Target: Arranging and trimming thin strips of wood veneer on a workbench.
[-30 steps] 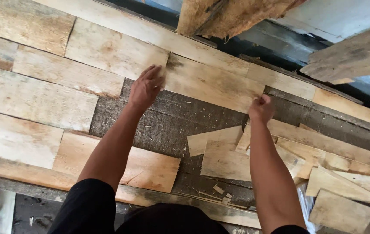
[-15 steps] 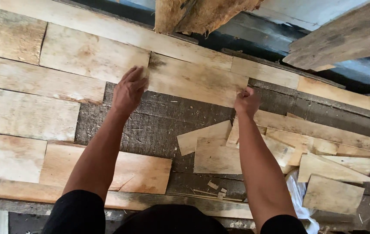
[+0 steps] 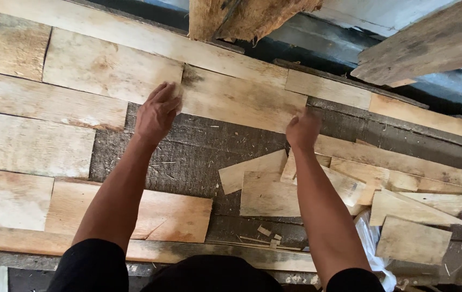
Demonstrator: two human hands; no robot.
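The left hand [image 3: 158, 112] lies flat, palm down, with fingers extended and close together. Its fingertips rest on the lower right corner of a pale veneer sheet [image 3: 109, 67], while the heel of the hand sits over the dark work surface [image 3: 198, 151]. It grips nothing.

The right hand [image 3: 303, 128] is curled, knuckles up, at the lower right corner of an adjoining veneer sheet [image 3: 236, 97]. The fingers are folded under and pressed at the sheet edge (whether they pinch the edge or only push against it cannot be determined from this view).

The two sheets lie side by side in the same row and meet at a seam just right of the left fingertips. This row runs across the upper part of the surface, between both hands.

Further veneer pieces cover the left side of the surface in rows. One orange-toned sheet [image 3: 133, 213] lies near the front edge, beneath the left forearm. A loose pile of offcuts [image 3: 382, 189] lies to the right of the right forearm, overlapping at mixed angles. A rough timber beam [image 3: 241, 16] projects in above the row.
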